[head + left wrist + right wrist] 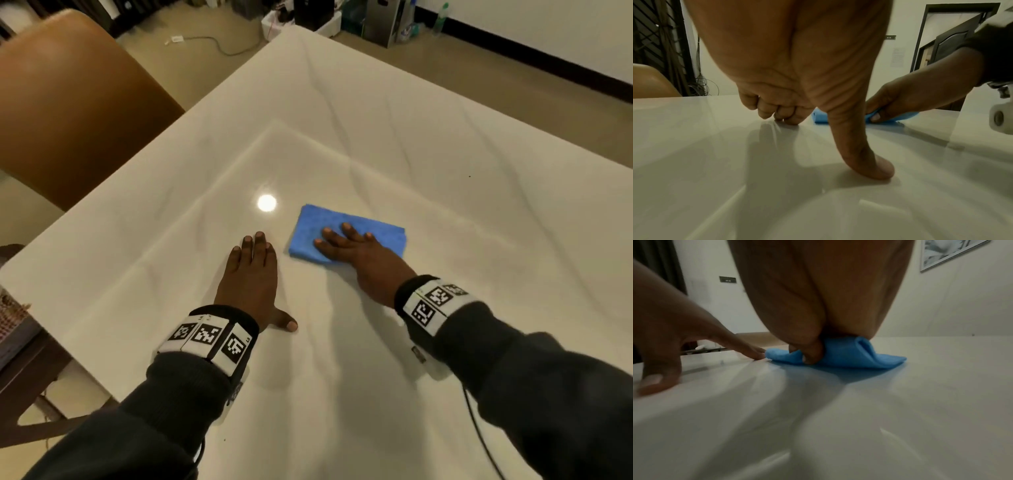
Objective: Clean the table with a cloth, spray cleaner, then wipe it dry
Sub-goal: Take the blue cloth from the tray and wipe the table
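Chair: we are noting a brown seat back standing off the table's far-left edge, apart from both hands.

Table: we are working on a glossy pale top; a lamp glare is showing just left of the cloth. No spray film or droplets are showing on it that we can make out.

Left hand: we are resting it on the bare tabletop just left of the cloth, not touching it. Fingers are lying fairly straight and close together with the thumb splayed out to the right; in the left wrist view the fingertips and the thumb tip are bearing on the surface. It is holding nothing; we judge it is bracing.

Cloth: a folded blue cloth is lying flat on the table, near the middle, under our right hand.

Right hand: we are pressing it palm-down on the cloth, fingers spread over the top. In the right wrist view the thumb is curling down against the cloth's near fold, so the hand is pinning it rather than bunching it up.

Step in hand: we are judging this as a wiping pass; whether first or drying pass, we cannot tell.

Spray cleaner: not appearing on the table in any view.

Next move: we are expecting to need steady downward pressure while sliding the cloth across uncovered areas, keeping the fold from rolling.
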